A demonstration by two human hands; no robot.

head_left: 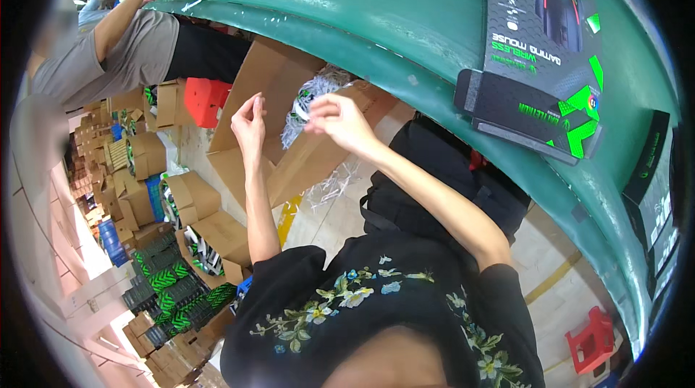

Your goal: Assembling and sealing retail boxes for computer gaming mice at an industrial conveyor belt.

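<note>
My left hand is raised over an open cardboard box, its fingertips pinched together. Whatever may be between those fingertips is too small to make out. To its right, my right hand is closed, slightly blurred, with a small white curved strip at its fingertips. Below and behind the strip, a heap of thin white strips lies in the cardboard box. My hands are apart from each other. A black-and-green mouse package lies on the green table, beyond my right arm, touched by neither hand.
The green table curves along the far and right sides. Another person works at the far left. A red stool stands near that person, another red stool at lower right. Stacked black-and-green packages and cartons fill the left.
</note>
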